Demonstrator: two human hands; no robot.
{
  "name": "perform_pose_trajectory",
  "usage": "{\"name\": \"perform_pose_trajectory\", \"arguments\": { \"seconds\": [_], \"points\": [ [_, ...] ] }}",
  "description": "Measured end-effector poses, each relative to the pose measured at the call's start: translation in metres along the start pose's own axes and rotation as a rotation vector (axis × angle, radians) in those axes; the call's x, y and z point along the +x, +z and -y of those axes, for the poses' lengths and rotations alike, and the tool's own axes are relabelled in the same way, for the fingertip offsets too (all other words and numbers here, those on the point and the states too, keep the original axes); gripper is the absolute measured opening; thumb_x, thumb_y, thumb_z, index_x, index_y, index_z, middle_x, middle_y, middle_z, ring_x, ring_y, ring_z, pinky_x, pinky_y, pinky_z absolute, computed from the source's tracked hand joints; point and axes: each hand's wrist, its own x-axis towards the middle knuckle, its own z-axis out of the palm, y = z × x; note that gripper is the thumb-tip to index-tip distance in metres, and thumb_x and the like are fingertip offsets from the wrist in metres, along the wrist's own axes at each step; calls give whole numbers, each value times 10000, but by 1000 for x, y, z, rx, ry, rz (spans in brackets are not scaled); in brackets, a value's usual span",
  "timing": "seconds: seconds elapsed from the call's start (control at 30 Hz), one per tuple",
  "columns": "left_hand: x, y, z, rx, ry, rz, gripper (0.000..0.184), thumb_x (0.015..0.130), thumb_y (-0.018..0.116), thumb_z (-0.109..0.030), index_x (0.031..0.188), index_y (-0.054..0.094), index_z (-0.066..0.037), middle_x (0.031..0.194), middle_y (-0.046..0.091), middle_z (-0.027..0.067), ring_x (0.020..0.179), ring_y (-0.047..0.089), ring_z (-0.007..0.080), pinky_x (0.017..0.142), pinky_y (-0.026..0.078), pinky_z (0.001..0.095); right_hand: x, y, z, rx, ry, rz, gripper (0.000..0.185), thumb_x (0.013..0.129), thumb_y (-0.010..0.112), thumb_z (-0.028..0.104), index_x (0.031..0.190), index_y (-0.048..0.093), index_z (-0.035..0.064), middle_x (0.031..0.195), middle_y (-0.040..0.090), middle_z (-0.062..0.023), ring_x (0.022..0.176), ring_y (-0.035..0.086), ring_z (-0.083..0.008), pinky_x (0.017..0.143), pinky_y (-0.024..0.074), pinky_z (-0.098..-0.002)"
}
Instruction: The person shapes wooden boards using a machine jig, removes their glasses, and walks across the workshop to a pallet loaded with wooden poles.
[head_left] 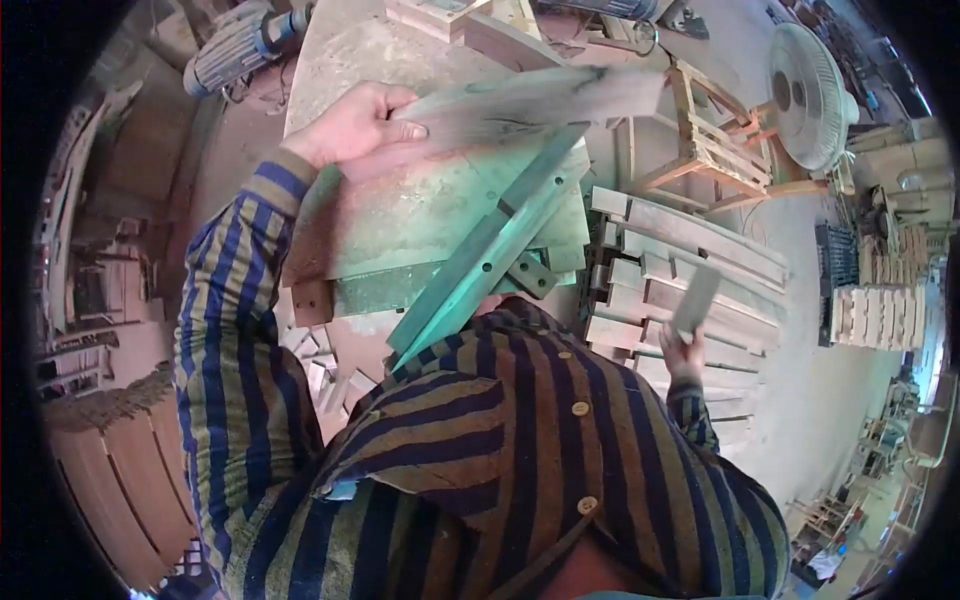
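My left hand [355, 125] grips the near end of a flat wooden board [500, 108], thumb on its upper face. The board is held over a worn machine table [400, 225], its far end blurred. Crossing the table diagonally is a long straight fence [480, 245] with bolt holes, partly beneath the board. Out to the side, my right hand [683, 352] is closed around the lower end of a short wooden slat [697, 298]. That slat is above several stacked boards [690, 225].
A blue motor [245, 48] stands at upper left. More wood pieces [505, 42] lie at the table's far end, and offcuts [325, 375] below its near edge. A wooden frame [710, 150] and a fan [808, 95] stand at upper right. Pallets [878, 315] are further right.
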Motion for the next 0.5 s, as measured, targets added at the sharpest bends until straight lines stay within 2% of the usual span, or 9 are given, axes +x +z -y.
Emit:
{"name": "perform_pose_trajectory", "arguments": {
  "seconds": [0.07,0.13,0.2,0.27,0.33,0.37,0.43,0.5],
  "points": [
    [9,-3,-10,41,-59,130,213,835,619,-155,967,591,10,783,576,-35,708,489,47,647,417,219,-9,-79,-13,137,-25,-129,504,823,544,453,1196,451,127,1133,516,-124,1057,474,-338,935,341,-497],
    [20,6,-13,-6,-68,150,234,844,609,-185,976,593,7,800,596,-16,721,517,51,669,432,216,-19,-161,-29,355,52,-305,464,802,529,485,1145,470,179,1094,527,-115,1013,485,-322,911,341,-483],
    [31,16,-20,-359,-167,193,219,846,606,-212,939,601,-14,785,607,7,699,533,58,645,449,234,-51,-196,-46,457,27,-353,460,808,520,472,1161,455,185,1069,532,-102,988,486,-316,884,358,-474],
    [40,20,-30,-414,-148,224,230,851,600,-214,966,597,-15,813,613,13,713,548,66,658,456,233,-48,-269,-55,638,24,-556,465,803,525,441,1173,439,174,1092,508,-100,977,483,-306,862,372,-474],
    [46,22,-43,-467,-137,244,242,855,594,-216,993,593,-16,840,618,19,728,563,74,671,464,232,-71,-307,-42,745,-181,-647,461,804,531,400,1187,423,167,1131,470,-106,1003,464,-301,856,379,-488],
    [49,23,-51,-451,-131,260,252,859,589,-221,1011,588,-20,861,614,7,741,558,66,691,457,219,-84,-310,-36,761,-181,-648,461,804,531,400,1187,423,167,1131,470,-106,1003,464,-301,856,379,-488],
    [54,25,-66,-423,-119,286,261,863,584,-226,1028,584,-23,882,609,-4,755,553,58,711,449,207,-138,-277,-6,851,-513,-814,554,816,520,370,1287,343,138,1278,384,-120,1145,391,-330,936,337,-499],
    [57,25,-78,-367,-70,310,273,853,594,-221,1024,592,-8,885,623,24,763,565,76,714,456,221,-154,-260,18,708,-714,-908,621,831,509,350,1356,276,112,1379,311,-130,1242,330,-341,998,297,-491]
  ]
}}
